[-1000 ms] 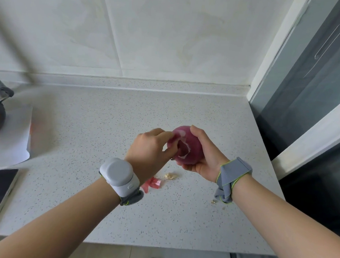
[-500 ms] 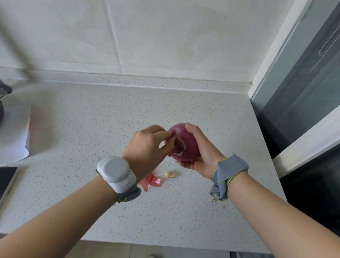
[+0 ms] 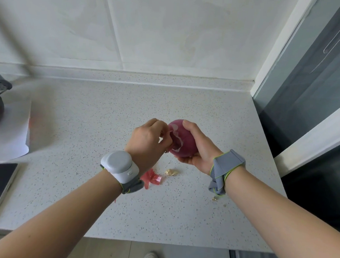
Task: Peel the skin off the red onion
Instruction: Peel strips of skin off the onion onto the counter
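Frame centre: right hand point(image 3: 199, 149) cups onion point(image 3: 184, 141); left hand point(image 3: 148, 139) pinches its skin point(image 3: 174, 136) (may tear short).

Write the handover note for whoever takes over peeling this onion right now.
Right hand: holds the onion above the counter.
Left hand: fingertips pinching skin at the onion's left side.
Done: a pale patch is bared there; a red skin scrap and a pale bit lie on the counter below.
Left: most of the purple skin is still on.
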Motion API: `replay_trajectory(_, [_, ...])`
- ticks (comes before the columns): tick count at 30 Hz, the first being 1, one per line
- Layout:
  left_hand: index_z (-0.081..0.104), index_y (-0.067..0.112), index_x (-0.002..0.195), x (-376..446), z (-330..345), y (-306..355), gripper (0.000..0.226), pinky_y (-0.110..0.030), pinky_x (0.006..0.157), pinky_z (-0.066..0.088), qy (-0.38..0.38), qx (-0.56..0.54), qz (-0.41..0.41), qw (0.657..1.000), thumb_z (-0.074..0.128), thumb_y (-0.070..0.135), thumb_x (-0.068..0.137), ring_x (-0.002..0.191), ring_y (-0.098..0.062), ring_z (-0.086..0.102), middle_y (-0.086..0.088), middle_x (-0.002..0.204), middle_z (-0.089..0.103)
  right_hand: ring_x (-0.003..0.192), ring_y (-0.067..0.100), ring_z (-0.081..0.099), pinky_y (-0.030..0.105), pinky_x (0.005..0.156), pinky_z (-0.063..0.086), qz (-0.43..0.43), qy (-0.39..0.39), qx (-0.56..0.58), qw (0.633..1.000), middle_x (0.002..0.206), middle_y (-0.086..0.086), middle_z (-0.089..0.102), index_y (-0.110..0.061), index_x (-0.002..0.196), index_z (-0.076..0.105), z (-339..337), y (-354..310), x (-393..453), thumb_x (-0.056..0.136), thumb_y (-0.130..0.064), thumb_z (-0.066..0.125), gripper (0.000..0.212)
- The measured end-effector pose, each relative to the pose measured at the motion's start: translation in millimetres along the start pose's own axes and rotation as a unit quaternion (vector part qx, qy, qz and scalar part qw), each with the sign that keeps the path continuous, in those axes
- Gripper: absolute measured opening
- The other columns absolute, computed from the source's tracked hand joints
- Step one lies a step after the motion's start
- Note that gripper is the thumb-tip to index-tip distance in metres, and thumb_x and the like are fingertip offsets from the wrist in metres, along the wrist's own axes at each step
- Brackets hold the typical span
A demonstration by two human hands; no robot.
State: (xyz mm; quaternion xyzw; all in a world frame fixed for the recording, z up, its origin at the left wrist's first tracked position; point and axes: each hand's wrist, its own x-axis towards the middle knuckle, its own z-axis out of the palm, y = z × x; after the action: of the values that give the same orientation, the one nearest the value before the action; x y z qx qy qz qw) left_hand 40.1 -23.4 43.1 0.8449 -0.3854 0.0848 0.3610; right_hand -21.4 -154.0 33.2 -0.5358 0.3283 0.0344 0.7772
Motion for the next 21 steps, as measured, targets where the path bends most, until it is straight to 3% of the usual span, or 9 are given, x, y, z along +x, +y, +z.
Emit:
replay_trajectory(3, [0.062,-0.001,0.083,4,4,3,0.015,-0.045,0.068,0.055,0.01,-0.028,-0.053,0.998,0.054,0.011,0.084,0.073,-0.029,0.061,-0.012,0.083,0.061,0.08,0.024,0.061,0.031,0.061,0.052,-0.014,0.009,0.012,1.0,0.095,0.011,0.064,-0.016,0.097,0.06,1,-1,2,0.083,-0.049,0.055,0.037])
replay_trajectory(6, [0.061,0.003,0.081,4,7,8,0.012,-0.04,0.07,0.054,0.034,-0.066,-0.156,0.985,0.056,0.013,0.083,0.078,-0.027,0.06,-0.009,0.083,0.061,0.081,0.025,0.06,0.032,0.063,0.052,-0.02,0.017,0.035,0.999,0.096,0.011,0.063,-0.016,0.096,0.059,3,2,2,0.084,-0.047,0.055,0.033])
replay_trajectory(11, [0.061,0.008,0.075,4,12,17,0.014,-0.01,0.05,0.044,0.062,-0.155,-0.282,0.945,0.057,0.017,0.085,0.059,-0.016,0.055,0.002,0.062,0.059,0.079,0.024,0.061,0.032,0.065,0.052,-0.023,0.031,0.061,0.997,0.096,0.012,0.063,-0.014,0.099,0.059,1,6,0,0.084,-0.046,0.056,0.035])
replay_trajectory(14, [0.065,0.012,0.079,0,8,22,0.008,-0.018,0.062,0.053,0.035,-0.287,-0.29,0.912,0.062,0.018,0.083,0.067,-0.014,0.063,0.001,0.073,0.066,0.08,0.024,0.062,0.032,0.067,0.052,-0.029,0.038,0.07,0.996,0.096,0.013,0.063,-0.011,0.108,0.058,-4,3,-2,0.084,-0.046,0.056,0.042])
replay_trajectory(16, [0.066,0.017,0.081,-5,7,23,0.004,-0.018,0.063,0.055,0.02,-0.336,-0.283,0.898,0.068,0.017,0.079,0.071,-0.014,0.067,-0.001,0.078,0.069,0.08,0.025,0.062,0.032,0.066,0.053,-0.035,0.04,0.064,0.997,0.097,0.013,0.064,-0.01,0.113,0.058,-5,1,-4,0.084,-0.045,0.056,0.045])
replay_trajectory(21, [0.067,0.011,0.072,-4,10,20,0.007,-0.027,0.068,0.056,0.068,-0.334,-0.306,0.889,0.069,0.011,0.078,0.073,-0.02,0.067,-0.001,0.073,0.069,0.081,0.023,0.062,0.032,0.067,0.053,-0.044,0.024,0.071,0.996,0.1,0.012,0.063,-0.014,0.107,0.057,-3,4,-8,0.085,-0.041,0.057,0.035])
